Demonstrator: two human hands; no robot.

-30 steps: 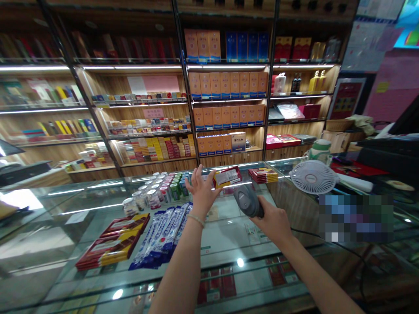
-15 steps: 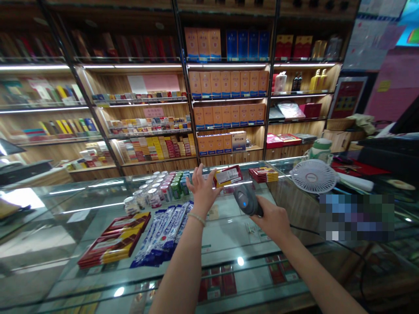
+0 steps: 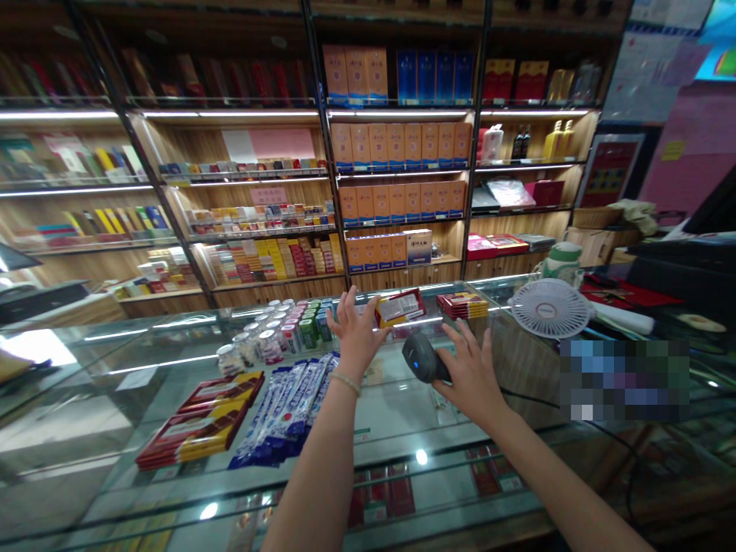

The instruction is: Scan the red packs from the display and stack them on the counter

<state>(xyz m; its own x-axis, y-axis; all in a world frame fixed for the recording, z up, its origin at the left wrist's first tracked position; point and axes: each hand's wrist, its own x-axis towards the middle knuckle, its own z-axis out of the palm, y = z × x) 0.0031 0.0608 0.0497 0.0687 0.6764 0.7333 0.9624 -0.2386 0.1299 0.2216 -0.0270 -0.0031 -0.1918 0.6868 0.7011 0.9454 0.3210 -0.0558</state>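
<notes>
My left hand [image 3: 357, 337] has a wrapped chocolate bar [image 3: 401, 308] by its left end, between thumb and forefinger, with the other fingers raised. The bar is red and yellow and tilts so that its label and barcode face me. To the right, my right hand [image 3: 472, 373] is spread open beside a dark grey barcode scanner [image 3: 424, 357] with a small blue light. Its thumb side touches or nearly touches the scanner's handle, and the fingers are off it. A stack of similar chocolate bars [image 3: 463, 304] lies beyond on the glass counter [image 3: 379, 414].
On the left are more chocolate bars [image 3: 201, 422], blue-and-white stick packs [image 3: 287, 410] and small jars [image 3: 270, 345]. A white fan [image 3: 550, 308] and green-lidded jug [image 3: 563, 264] stand right. The scanner cable [image 3: 540, 400] trails right. Stocked shelves [image 3: 402, 172] line the wall.
The fingers of my right hand have opened off the scanner's handle. The scanner has shifted slightly left. My left hand and the chocolate bar have stayed nearly still.
</notes>
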